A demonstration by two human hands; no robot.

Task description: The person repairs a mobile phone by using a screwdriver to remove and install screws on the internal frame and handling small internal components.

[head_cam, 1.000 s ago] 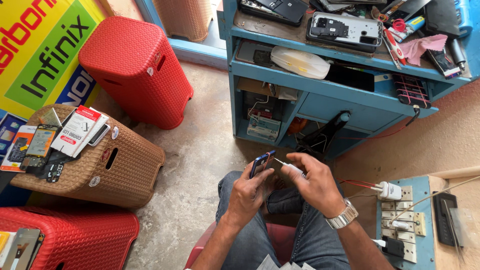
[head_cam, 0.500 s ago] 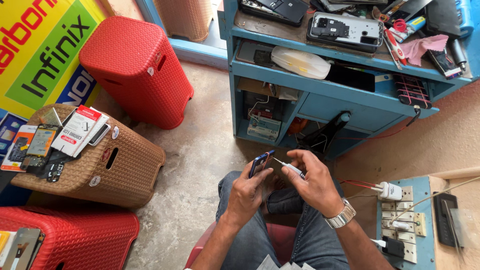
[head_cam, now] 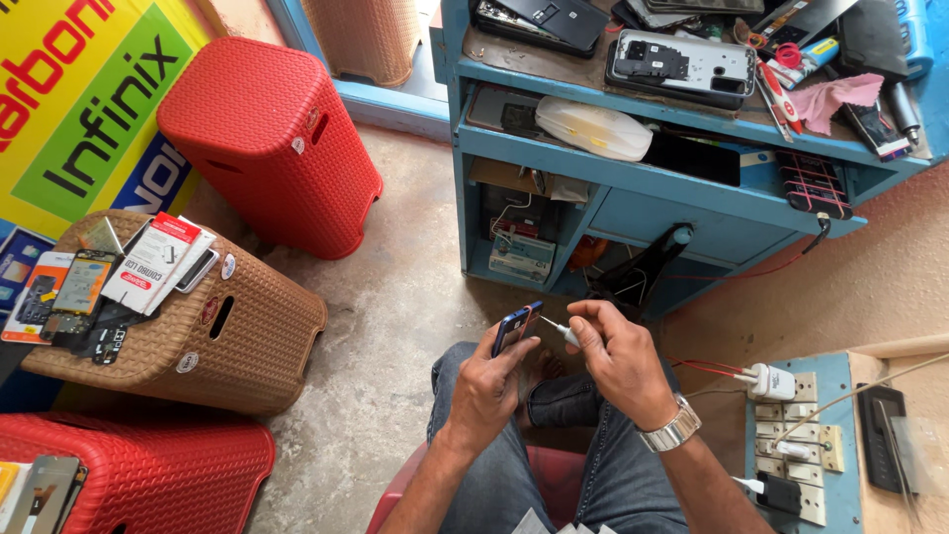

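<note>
Mobile phone (head_cam: 517, 327), blue-edged and turned on its side, sits above your knees in your left hand (head_cam: 486, 388); the fingers are curled shut around its lower edge and the thumb lies along its face. Your right hand (head_cam: 618, 358) is closed in a pinch on a thin white-handled tool (head_cam: 561, 332), whose metal tip touches the right edge of the phone. A metal wristwatch (head_cam: 670, 429) sits on the right wrist.

A large yellow and green sign (head_cam: 79, 99) with bold lettering leans at the far left. On the brown woven bin (head_cam: 198, 336), lying on its side, rest a white and red carton (head_cam: 150, 262) and several flat phone packages (head_cam: 59, 292). An upright red bin (head_cam: 267, 138) stands behind it; another red bin (head_cam: 148, 475) lies at the lower left.

Directly ahead of your hands stands a blue workbench (head_cam: 633, 183); its top carries an opened phone chassis (head_cam: 677, 64), a pink cloth (head_cam: 835, 97) and scattered tools. A white pouch (head_cam: 593, 129) lies on its shelf. To your right, a blue switchboard (head_cam: 801, 435) holds a white plug (head_cam: 766, 381) with red wires.
</note>
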